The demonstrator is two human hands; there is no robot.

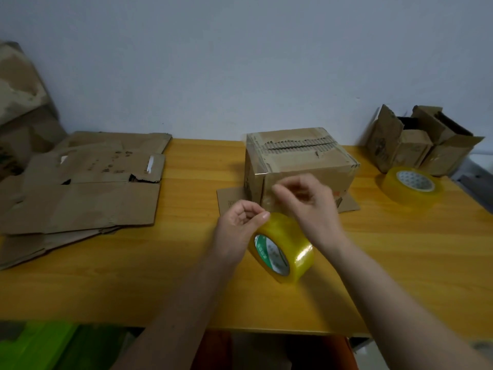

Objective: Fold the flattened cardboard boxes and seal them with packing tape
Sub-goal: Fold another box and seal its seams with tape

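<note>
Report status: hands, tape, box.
Left hand pinching the near tape roll; right hand curled above it, grip unclear. Folded box behind. Nothing in the way.

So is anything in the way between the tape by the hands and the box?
Nothing visible. The tape roll stands on the table just in front of the box, with only the right hand between them.

No legible text anywhere.
</note>
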